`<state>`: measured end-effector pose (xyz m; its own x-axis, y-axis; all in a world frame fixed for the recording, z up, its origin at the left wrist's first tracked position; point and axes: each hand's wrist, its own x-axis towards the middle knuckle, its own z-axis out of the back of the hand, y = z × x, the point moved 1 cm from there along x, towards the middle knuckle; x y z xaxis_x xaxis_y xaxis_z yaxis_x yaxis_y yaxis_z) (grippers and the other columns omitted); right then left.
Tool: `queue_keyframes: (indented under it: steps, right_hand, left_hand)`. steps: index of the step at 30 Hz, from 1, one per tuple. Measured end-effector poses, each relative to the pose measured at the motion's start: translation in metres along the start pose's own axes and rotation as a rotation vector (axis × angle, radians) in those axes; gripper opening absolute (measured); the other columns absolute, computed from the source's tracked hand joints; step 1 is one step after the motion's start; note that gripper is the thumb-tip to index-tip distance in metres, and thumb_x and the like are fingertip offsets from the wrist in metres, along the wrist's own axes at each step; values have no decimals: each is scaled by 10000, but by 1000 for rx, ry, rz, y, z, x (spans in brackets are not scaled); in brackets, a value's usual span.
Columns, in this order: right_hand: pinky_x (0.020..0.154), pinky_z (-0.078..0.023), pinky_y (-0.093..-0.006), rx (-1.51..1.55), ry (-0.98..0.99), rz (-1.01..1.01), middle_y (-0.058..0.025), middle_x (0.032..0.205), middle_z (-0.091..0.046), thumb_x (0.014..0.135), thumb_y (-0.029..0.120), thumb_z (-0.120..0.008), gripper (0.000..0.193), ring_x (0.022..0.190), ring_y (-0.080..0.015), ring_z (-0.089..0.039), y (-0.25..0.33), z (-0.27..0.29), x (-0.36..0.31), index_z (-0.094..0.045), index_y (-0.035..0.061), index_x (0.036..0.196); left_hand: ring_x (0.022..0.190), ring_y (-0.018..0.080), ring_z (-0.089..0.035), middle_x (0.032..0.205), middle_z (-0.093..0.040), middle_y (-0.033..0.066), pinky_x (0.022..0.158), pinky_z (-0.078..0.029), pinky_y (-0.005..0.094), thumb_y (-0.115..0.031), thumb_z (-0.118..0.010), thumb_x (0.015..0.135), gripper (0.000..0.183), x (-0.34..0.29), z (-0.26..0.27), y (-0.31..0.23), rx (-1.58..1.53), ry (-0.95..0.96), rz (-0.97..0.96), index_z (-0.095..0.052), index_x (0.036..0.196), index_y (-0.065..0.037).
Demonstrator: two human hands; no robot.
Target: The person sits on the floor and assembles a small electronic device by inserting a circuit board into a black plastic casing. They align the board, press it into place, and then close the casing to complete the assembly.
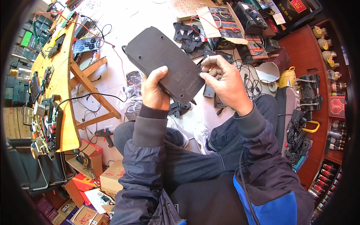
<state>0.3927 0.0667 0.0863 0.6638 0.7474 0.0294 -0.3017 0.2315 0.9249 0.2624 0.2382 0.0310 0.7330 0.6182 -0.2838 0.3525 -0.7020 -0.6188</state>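
My left hand grips a flat black rectangular case by its near long side, thumb lying across the broad face. The case is tilted above my lap. Recessed round holes sit near its corners, and faint print covers part of the face. My right hand is at the right end of the case, fingers curled and thumb and forefinger pinched together. Anything between those fingertips is too small to make out. Black parts lie below and behind the right hand, partly hidden by it.
A yellow wooden bench with electronics stands at left. Cardboard boxes and a black pistol-shaped tool lie near it. Orange-topped batteries, tangled cables and black straps lie ahead. A red-brown cabinet lines the right.
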Motion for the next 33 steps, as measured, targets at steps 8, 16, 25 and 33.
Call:
queue_keyframes:
  steps: [8,16,25,33]
  right_hand:
    - [734,-476,-203,243,13,-77,19,1004,-612,922,4,-769,337,838,-25,-564,-2,10,-18,-670,34,1243]
    - [740,-473,-209,182,17,-3,5,1039,-585,891,-10,-776,310,841,-45,-564,11,8,-29,-689,33,1186]
    - [740,-499,-218,115,-16,88,-30,1180,-611,864,-45,-757,291,839,-60,-575,22,6,-31,-708,43,1137]
    - [667,-486,-236,43,-80,166,-44,1120,-632,874,-29,-752,191,737,-69,-570,11,3,-33,-743,33,1054]
  left_hand:
    - [1162,324,-677,1265,-683,172,1064,-526,484,-199,-703,884,563,-2,-2,3,-9,46,89,-557,1385,13]
    - [1139,361,-707,1256,-688,218,1014,-583,511,-213,-669,841,627,-4,-3,5,-106,128,111,-538,1400,38]
    - [1124,366,-718,1272,-688,223,994,-596,509,-215,-659,835,625,-5,-5,5,-139,153,141,-541,1394,39]
    - [1104,355,-722,1215,-715,194,1012,-573,512,-236,-670,851,524,-3,8,15,-191,194,238,-614,1301,26]
